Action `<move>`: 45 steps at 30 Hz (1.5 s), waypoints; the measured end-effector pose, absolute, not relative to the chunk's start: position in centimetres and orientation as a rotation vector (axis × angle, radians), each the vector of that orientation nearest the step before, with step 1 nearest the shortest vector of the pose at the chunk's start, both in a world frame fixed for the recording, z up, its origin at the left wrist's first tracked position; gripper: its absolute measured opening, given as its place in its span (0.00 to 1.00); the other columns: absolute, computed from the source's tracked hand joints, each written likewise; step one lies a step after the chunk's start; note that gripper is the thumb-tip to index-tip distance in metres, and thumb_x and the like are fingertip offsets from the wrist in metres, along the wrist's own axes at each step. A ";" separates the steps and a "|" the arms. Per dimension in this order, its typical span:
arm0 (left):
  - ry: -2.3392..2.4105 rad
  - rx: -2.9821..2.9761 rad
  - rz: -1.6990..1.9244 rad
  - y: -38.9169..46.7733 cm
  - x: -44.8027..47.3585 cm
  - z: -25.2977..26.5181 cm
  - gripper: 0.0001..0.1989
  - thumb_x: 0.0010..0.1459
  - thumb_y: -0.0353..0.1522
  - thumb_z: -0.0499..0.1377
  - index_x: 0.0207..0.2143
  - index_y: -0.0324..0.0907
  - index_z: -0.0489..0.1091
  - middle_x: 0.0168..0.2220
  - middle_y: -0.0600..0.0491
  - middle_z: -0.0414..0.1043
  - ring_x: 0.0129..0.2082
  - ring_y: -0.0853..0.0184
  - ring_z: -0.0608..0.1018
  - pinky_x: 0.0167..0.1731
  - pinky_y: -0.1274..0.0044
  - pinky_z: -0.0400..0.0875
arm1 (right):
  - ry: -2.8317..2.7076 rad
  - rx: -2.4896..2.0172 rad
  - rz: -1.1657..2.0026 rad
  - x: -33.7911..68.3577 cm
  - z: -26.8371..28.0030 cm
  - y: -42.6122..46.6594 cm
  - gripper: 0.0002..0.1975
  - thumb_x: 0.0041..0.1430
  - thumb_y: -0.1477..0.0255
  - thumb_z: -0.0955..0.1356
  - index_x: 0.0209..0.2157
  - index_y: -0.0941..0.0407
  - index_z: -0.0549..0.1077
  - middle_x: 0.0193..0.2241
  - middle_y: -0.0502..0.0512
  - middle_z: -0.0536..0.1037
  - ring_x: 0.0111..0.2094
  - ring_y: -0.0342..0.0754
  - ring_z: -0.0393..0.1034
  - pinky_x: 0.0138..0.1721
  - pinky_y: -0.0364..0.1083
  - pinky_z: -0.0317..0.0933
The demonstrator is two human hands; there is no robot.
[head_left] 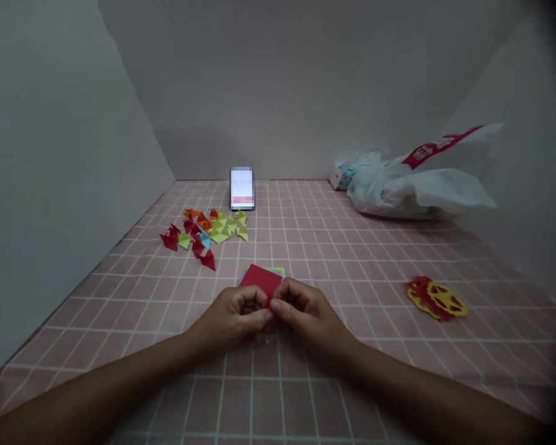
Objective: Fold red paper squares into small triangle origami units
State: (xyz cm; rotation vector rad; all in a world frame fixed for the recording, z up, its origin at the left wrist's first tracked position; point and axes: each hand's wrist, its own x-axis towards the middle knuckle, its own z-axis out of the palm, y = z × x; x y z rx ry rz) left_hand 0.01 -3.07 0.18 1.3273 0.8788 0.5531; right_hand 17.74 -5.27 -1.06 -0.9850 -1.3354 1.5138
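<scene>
Between my two hands is a red sheet of paper [262,277], gripped at its near corner with its far part slanting up and away. My left hand [239,311] pinches it between thumb and curled fingers. From the other side my right hand [305,309] pinches the same corner, the two thumb tips almost meeting. My fingers hide most of the near end, so I cannot tell how it is folded. Just behind the sheet, the edges of other coloured papers [278,271], yellow and bluish, peek out on the table.
Several folded paper birds [205,233] in red, orange, yellow and blue lie to the left. A lit phone [242,188] leans upright behind them. Red and yellow paper cut-outs [438,299] lie at right. A white plastic bag [412,188] and a tissue pack [345,173] sit back right.
</scene>
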 end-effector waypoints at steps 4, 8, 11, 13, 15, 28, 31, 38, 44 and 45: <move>0.893 1.339 0.500 -3.1 0.0 0.0 0.12 0.56 0.39 0.60 0.28 0.39 0.67 0.20 0.59 0.65 0.19 0.74 0.68 0.22 0.81 0.60 | -1.412 -1.053 1.369 17.9 -0.9 -5.3 0.11 0.59 0.65 0.68 0.26 0.56 0.66 0.23 0.48 0.68 0.25 0.42 0.60 0.27 0.42 0.56; 0.953 1.418 0.497 -3.2 0.0 0.2 0.11 0.55 0.38 0.60 0.27 0.40 0.66 0.19 0.60 0.62 0.19 0.74 0.64 0.21 0.81 0.57 | -1.413 -1.039 1.346 17.9 -0.8 -5.2 0.10 0.60 0.66 0.67 0.27 0.55 0.66 0.23 0.47 0.67 0.25 0.42 0.59 0.27 0.42 0.55; 0.966 1.483 0.482 -3.3 0.1 0.5 0.11 0.54 0.37 0.60 0.25 0.40 0.65 0.20 0.60 0.60 0.20 0.74 0.63 0.22 0.80 0.55 | -1.421 -1.037 1.391 17.9 -0.9 -5.1 0.10 0.57 0.66 0.68 0.27 0.56 0.67 0.25 0.49 0.68 0.27 0.42 0.60 0.29 0.43 0.56; 0.955 1.482 0.464 -3.3 0.1 0.5 0.11 0.55 0.37 0.59 0.25 0.40 0.66 0.20 0.60 0.61 0.21 0.73 0.64 0.23 0.80 0.57 | -1.445 -1.069 1.375 17.9 -0.9 -5.1 0.10 0.57 0.66 0.68 0.27 0.56 0.67 0.25 0.49 0.69 0.27 0.43 0.61 0.29 0.43 0.57; 0.942 1.464 0.461 -3.3 0.1 0.3 0.11 0.56 0.38 0.58 0.28 0.40 0.67 0.19 0.59 0.62 0.20 0.73 0.65 0.22 0.80 0.58 | -1.453 -1.106 1.318 17.9 -0.9 -5.2 0.11 0.58 0.66 0.68 0.26 0.56 0.66 0.24 0.49 0.68 0.27 0.43 0.61 0.29 0.43 0.56; 0.956 1.423 0.636 -3.1 -0.1 0.4 0.12 0.57 0.40 0.58 0.30 0.39 0.68 0.21 0.58 0.66 0.19 0.74 0.67 0.21 0.81 0.60 | -1.257 -1.029 1.455 18.0 -1.0 -5.2 0.12 0.59 0.65 0.69 0.26 0.56 0.67 0.21 0.47 0.70 0.22 0.41 0.63 0.26 0.42 0.56; 0.995 1.476 0.653 -3.3 -0.1 0.5 0.13 0.57 0.39 0.59 0.27 0.39 0.67 0.20 0.58 0.65 0.19 0.74 0.67 0.21 0.81 0.60 | -1.263 -1.021 1.454 17.8 -0.9 -5.5 0.12 0.59 0.64 0.69 0.26 0.56 0.67 0.20 0.47 0.70 0.23 0.42 0.64 0.28 0.42 0.58; 0.950 1.425 0.643 -3.3 0.0 0.5 0.11 0.57 0.38 0.59 0.30 0.38 0.69 0.24 0.56 0.69 0.20 0.73 0.70 0.22 0.80 0.64 | -1.293 -1.003 1.412 17.8 -0.8 -5.5 0.11 0.59 0.66 0.68 0.25 0.56 0.67 0.21 0.47 0.70 0.23 0.41 0.62 0.27 0.42 0.56; 0.974 1.465 0.669 -3.4 -0.1 0.5 0.11 0.57 0.37 0.59 0.28 0.38 0.68 0.23 0.56 0.68 0.19 0.74 0.68 0.21 0.81 0.62 | -1.322 -1.009 1.438 17.9 -1.1 -5.4 0.12 0.60 0.66 0.68 0.26 0.56 0.67 0.21 0.47 0.69 0.24 0.42 0.62 0.28 0.43 0.56; 0.973 1.479 0.676 -3.4 -0.2 0.5 0.11 0.57 0.37 0.59 0.28 0.38 0.68 0.22 0.57 0.67 0.19 0.75 0.68 0.21 0.81 0.62 | -1.323 -0.997 1.463 17.9 -1.2 -5.4 0.12 0.60 0.66 0.68 0.26 0.56 0.67 0.21 0.47 0.69 0.24 0.41 0.61 0.28 0.43 0.55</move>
